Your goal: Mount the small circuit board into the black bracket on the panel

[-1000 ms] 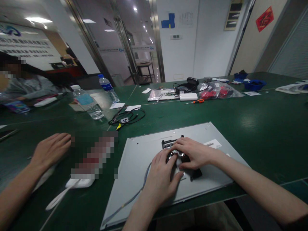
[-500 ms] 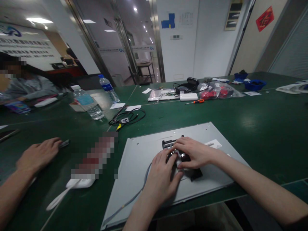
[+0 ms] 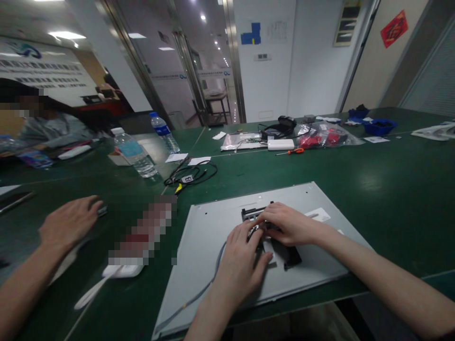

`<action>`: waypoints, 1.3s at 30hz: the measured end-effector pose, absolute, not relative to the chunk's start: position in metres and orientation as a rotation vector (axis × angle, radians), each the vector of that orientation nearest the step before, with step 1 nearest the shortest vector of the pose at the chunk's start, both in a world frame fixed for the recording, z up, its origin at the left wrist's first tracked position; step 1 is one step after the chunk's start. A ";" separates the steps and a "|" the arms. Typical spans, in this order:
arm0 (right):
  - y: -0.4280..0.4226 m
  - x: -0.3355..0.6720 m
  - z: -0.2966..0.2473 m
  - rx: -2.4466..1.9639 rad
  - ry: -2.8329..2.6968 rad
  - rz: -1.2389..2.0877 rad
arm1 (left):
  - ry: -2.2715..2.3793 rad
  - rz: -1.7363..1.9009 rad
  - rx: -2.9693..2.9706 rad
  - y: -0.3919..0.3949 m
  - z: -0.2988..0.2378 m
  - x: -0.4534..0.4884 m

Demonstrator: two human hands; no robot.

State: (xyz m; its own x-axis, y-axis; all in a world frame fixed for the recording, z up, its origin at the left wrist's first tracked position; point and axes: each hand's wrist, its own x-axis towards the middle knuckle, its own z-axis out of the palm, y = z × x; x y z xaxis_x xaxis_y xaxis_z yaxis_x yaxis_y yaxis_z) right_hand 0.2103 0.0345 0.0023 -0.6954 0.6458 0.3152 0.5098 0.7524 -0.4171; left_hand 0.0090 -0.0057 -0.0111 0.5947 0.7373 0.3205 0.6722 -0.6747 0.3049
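A pale grey flat metal panel (image 3: 213, 237) lies on the green table in front of me. At its middle sits a black slotted bracket (image 3: 256, 211), partly hidden under my fingers. My left hand (image 3: 241, 258) curls its fingertips over the bracket's left side, thumb apart and resting near a small white strip (image 3: 269, 251). From the right, my right hand (image 3: 289, 225) closes bent fingers on the same bracket, fingertips close to the left ones. A flat black piece (image 3: 292, 258) sticks out below my right hand. A grey cable (image 3: 202, 294) runs from under my left hand to the panel's near left corner.
To the left, another person's hand (image 3: 69, 225) holds a small grey object. A white-ended device (image 3: 122, 270) with a strap lies between us, mostly blurred out. Farther back are two water bottles (image 3: 137, 154), a coiled black cable (image 3: 190, 176), an orange screwdriver (image 3: 295, 152) and bagged red parts (image 3: 325, 137).
My right fingers have drawn in over the bracket, and the right thumb has gone out of sight. My left thumb is lower and farther apart. The other person's hand has shifted slightly right.
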 end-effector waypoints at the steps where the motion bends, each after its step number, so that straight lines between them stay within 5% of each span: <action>1: 0.034 0.209 0.002 -0.879 -2.499 0.419 | 1.184 0.644 2.667 -0.006 -0.011 0.009; 39: 0.038 0.207 -0.010 -0.971 -2.414 0.384 | 1.185 0.657 2.616 -0.008 -0.012 0.009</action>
